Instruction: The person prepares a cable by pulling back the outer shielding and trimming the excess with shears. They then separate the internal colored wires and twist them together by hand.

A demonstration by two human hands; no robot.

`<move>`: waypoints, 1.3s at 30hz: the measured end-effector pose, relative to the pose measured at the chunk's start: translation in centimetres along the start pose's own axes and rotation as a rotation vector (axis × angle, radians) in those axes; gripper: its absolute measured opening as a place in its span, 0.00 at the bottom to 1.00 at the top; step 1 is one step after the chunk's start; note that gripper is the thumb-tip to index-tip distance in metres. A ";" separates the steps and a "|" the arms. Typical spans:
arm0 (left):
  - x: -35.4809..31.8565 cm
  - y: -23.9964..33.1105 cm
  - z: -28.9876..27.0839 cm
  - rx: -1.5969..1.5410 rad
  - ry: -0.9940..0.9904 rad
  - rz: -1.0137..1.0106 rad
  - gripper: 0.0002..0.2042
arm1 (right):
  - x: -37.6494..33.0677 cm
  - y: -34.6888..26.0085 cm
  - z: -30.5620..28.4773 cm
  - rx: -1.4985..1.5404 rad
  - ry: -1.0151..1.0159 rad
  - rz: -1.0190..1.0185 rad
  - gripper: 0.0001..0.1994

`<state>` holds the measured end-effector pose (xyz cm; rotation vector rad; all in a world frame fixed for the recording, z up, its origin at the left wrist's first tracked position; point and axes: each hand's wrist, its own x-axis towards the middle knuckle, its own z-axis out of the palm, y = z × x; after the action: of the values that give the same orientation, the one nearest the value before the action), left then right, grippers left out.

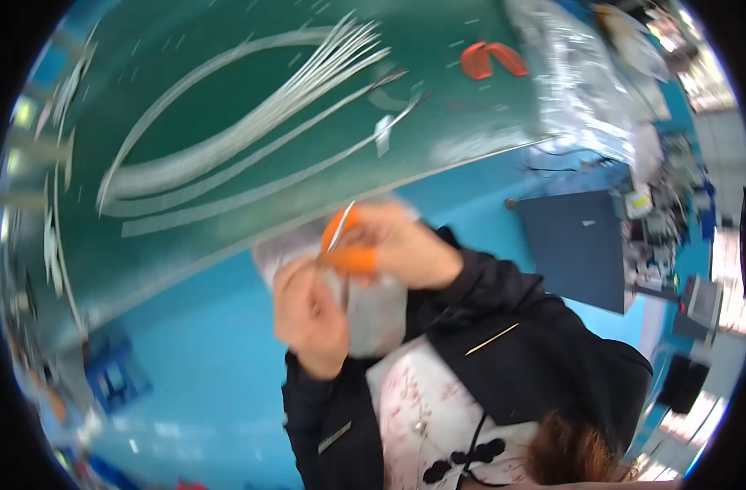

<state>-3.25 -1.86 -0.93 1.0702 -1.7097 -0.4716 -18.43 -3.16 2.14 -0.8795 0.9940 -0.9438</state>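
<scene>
Both my hands are raised just off the near edge of the green table. My right hand (401,245) is closed around an orange-handled hand tool (352,260), whose working end is blurred and partly hidden by the fingers. A thin white strip (340,226) runs along the tool's orange part. Close beside it, my left hand (309,310) is pinched shut at the tool's near end, and what its fingers hold is too blurred to make out. On the table beyond lies a looped bundle of white cables (258,122). Single white cables (283,189) stretch out nearer the edge.
The green table (463,114) slants across the view. Another tool with red-orange handles (493,60) lies on it, with clear plastic wrap (581,77) to the right. A dark grey cabinet (573,245) stands at right on the blue floor. A blue crate (115,376) sits at left.
</scene>
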 end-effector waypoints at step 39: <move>3.4 0.1 1.6 -0.701 -0.019 -0.429 0.01 | -2.8 -7.9 -13.2 -0.458 0.332 -0.225 0.21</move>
<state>-5.05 -4.90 0.33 0.8917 -1.1637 -1.2475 -33.41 -5.45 6.23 -1.2616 1.4541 -1.0948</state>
